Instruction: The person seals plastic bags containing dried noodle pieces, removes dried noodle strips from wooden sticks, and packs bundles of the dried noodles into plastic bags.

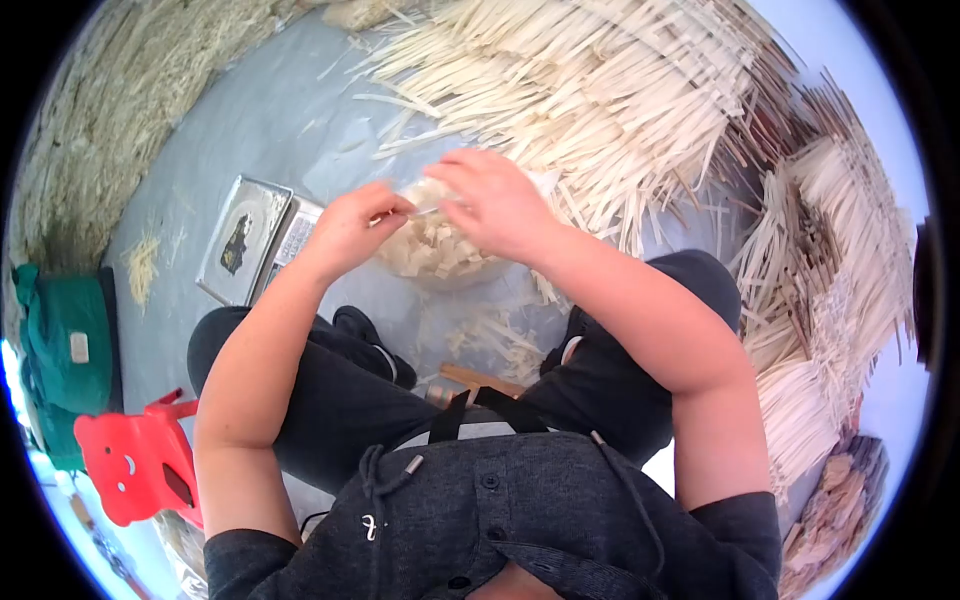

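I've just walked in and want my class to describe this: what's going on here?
A seated person works over a heap of short pale pieces. The left hand seems to pinch a small pale strip; the right hand is close by, too blurred to tell its grip. Long pale strips lie piled ahead and to the right; what looks like a scale stands left.

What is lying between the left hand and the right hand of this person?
In the head view, a thin pale strip lies between the left hand and the right hand, over a pile of pale pieces.
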### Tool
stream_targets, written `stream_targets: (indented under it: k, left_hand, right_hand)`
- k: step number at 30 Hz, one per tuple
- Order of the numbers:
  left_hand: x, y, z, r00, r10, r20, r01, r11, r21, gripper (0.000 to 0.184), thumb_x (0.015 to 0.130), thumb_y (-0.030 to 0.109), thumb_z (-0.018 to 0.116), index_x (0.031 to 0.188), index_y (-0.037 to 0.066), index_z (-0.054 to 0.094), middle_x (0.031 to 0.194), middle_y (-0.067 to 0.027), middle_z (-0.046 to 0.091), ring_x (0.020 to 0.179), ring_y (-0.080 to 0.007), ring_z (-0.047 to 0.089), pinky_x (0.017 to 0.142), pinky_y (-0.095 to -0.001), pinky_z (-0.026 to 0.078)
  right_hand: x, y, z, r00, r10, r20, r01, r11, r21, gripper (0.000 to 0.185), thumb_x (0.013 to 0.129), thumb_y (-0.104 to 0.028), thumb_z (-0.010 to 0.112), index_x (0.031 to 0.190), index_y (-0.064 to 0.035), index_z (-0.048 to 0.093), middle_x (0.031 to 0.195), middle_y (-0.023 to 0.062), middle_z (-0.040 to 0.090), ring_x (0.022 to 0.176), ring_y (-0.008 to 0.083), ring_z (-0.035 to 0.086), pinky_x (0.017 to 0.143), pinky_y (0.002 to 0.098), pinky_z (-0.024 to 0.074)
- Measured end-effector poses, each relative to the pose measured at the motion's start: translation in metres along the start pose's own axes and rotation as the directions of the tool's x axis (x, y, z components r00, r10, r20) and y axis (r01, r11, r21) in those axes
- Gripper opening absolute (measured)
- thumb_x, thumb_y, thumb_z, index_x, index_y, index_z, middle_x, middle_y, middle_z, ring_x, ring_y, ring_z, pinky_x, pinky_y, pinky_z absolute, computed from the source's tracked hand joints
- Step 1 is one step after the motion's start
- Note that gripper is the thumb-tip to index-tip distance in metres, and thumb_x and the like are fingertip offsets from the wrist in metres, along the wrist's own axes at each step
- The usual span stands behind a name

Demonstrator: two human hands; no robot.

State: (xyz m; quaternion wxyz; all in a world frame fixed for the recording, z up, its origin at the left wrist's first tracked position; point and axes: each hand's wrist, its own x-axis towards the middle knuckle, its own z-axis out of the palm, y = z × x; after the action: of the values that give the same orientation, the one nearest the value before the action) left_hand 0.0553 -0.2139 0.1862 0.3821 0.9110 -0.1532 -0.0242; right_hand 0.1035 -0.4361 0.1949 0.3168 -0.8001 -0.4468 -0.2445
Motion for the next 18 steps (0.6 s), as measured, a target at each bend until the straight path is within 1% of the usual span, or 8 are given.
stream_targets:
  k: [1, 3, 4, 6, 10, 12, 16, 18]
  left_hand:
    - [-0.001, 0.000, -0.002, 1.000, 0.011, 0.012, -0.012, 1.000, 0.004, 0.014, 0.085, 0.006, 0.064, 0.099, 0.006, 0.068, 0.091, -0.0066, 0.061, 0.083, -0.0178, 0.060, 0.073, -0.0272, 0.047]
    - [-0.003, -0.002, -0.005, 0.999, -0.048, -0.004, 0.047, 0.997, -0.061, 0.015, 0.084, 0.005, 0.065, 0.099, 0.005, 0.068, 0.093, -0.0047, 0.061, 0.084, -0.0160, 0.059, 0.073, -0.0251, 0.047]
    - [-0.004, -0.006, -0.005, 0.999, -0.041, 0.005, 0.042, 0.998, -0.057, 0.015, 0.084, 0.005, 0.065, 0.099, 0.005, 0.068, 0.093, -0.0047, 0.061, 0.084, -0.0160, 0.059, 0.073, -0.0251, 0.047]
    - [-0.005, -0.010, -0.005, 0.993, -0.116, -0.015, 0.115, 0.989, -0.089, 0.015, 0.083, 0.007, 0.067, 0.098, 0.005, 0.068, 0.095, -0.0043, 0.061, 0.084, -0.0163, 0.059, 0.073, -0.0247, 0.046]
    - [-0.002, 0.004, 0.001, 0.992, 0.054, -0.113, -0.054, 0.999, 0.000, 0.016, 0.083, 0.014, 0.069, 0.097, 0.007, 0.068, 0.090, -0.0057, 0.062, 0.086, -0.0196, 0.058, 0.074, -0.0299, 0.047]
    - [0.005, 0.006, 0.010, 0.980, 0.140, -0.139, -0.122, 0.984, 0.130, 0.015, 0.083, 0.016, 0.069, 0.094, 0.006, 0.067, 0.088, -0.0066, 0.062, 0.085, -0.0202, 0.059, 0.074, -0.0311, 0.047]
    - [0.013, 0.005, 0.021, 0.992, 0.042, -0.122, -0.033, 0.997, 0.076, 0.011, 0.082, 0.009, 0.070, 0.090, 0.002, 0.066, 0.088, -0.0066, 0.061, 0.083, -0.0185, 0.061, 0.074, -0.0301, 0.050]
    - [0.016, 0.004, 0.020, 0.994, 0.003, -0.108, -0.010, 0.998, -0.064, 0.010, 0.083, 0.008, 0.070, 0.089, 0.001, 0.067, 0.087, -0.0070, 0.061, 0.081, -0.0173, 0.062, 0.074, -0.0291, 0.051]
  right_hand:
    - [0.001, 0.005, 0.005, 1.000, 0.011, -0.009, -0.011, 1.000, -0.009, 0.019, 0.082, -0.018, 0.062, 0.099, -0.0094, 0.065, 0.094, 0.0109, 0.063, 0.088, 0.0278, 0.061, 0.081, 0.0397, 0.0471]
    - [0.004, 0.017, 0.013, 0.937, -0.131, 0.323, 0.158, 0.986, -0.058, 0.015, 0.082, -0.017, 0.063, 0.094, -0.0085, 0.062, 0.088, 0.0071, 0.061, 0.087, 0.0266, 0.059, 0.079, 0.0382, 0.0464]
    - [0.002, 0.022, 0.017, 0.940, -0.122, 0.317, 0.149, 0.987, -0.064, 0.015, 0.082, -0.017, 0.063, 0.094, -0.0085, 0.062, 0.088, 0.0071, 0.061, 0.087, 0.0266, 0.059, 0.079, 0.0382, 0.0464]
    - [0.002, 0.026, 0.023, 0.894, -0.051, 0.444, 0.042, 0.999, 0.030, 0.010, 0.081, -0.016, 0.062, 0.087, -0.0093, 0.059, 0.085, 0.0061, 0.058, 0.085, 0.0254, 0.057, 0.076, 0.0362, 0.0457]
    - [0.004, 0.022, 0.027, 0.870, -0.134, 0.474, 0.169, 0.985, -0.032, 0.011, 0.077, -0.015, 0.062, 0.086, -0.0092, 0.058, 0.086, 0.0055, 0.058, 0.085, 0.0248, 0.057, 0.075, 0.0361, 0.0456]
    - [0.000, 0.018, 0.027, 0.920, -0.147, 0.364, 0.165, 0.986, -0.019, 0.014, 0.075, -0.014, 0.062, 0.086, -0.0083, 0.058, 0.084, 0.0060, 0.057, 0.084, 0.0252, 0.057, 0.075, 0.0374, 0.0460]
    - [-0.005, 0.020, 0.014, 0.925, -0.136, 0.356, 0.157, 0.987, -0.033, 0.014, 0.075, -0.013, 0.061, 0.087, -0.0074, 0.057, 0.084, 0.0065, 0.056, 0.084, 0.0255, 0.057, 0.075, 0.0378, 0.0464]
    - [-0.010, 0.025, 0.006, 0.938, -0.091, 0.335, 0.112, 0.993, -0.041, 0.013, 0.076, -0.012, 0.060, 0.088, -0.0071, 0.057, 0.084, 0.0075, 0.056, 0.085, 0.0265, 0.057, 0.075, 0.0369, 0.0469]
